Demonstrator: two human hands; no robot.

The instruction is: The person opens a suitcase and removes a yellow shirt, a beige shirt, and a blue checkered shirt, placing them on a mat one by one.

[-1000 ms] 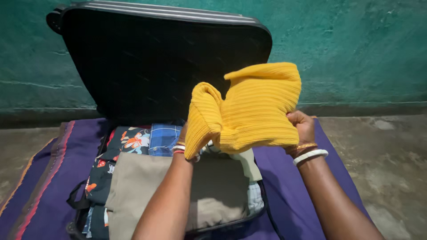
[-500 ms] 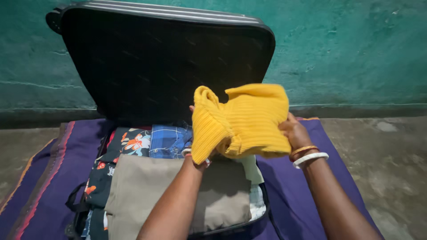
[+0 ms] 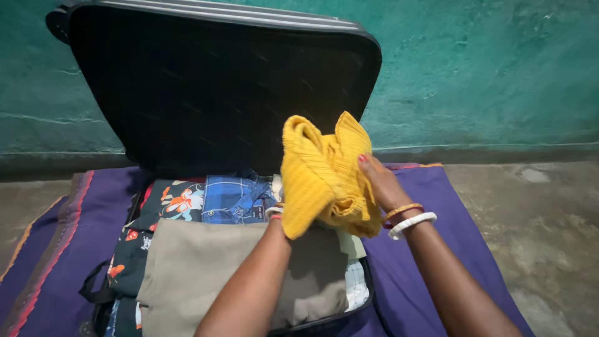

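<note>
Far left there's a bare concrete floor (image 3: 25, 206), then a purple blanket (image 3: 75, 237) with striped edging spread over it. On the blanket sits an open black suitcase (image 3: 206, 93), lid propped upright against the teal wall (image 3: 486, 68). The bottom half is packed pretty full: a dark floral print cloth (image 3: 171, 200) at the back left, a blue plaid shirt (image 3: 234, 196) just beside it, and a big folded beige garment (image 3: 199, 268) lying on top across the front.

Over the right part of the case, both hands have a yellow ribbed knit sweater (image 3: 312, 175), bunched up and held above the packed clothes, not resting on them. The left hand (image 3: 281, 215) is mostly buried under the yellow fabric, so only the wrist with its bangles shows; it looks closed on the sweater's lower edge from underneath. The right hand (image 3: 374, 178) presses flat against the sweater's right side, fingers wrapped into the folds, red nails showing. That wrist has a gold bangle and a white bangle (image 3: 412, 224). More purple blanket to the right, then concrete again.
</note>
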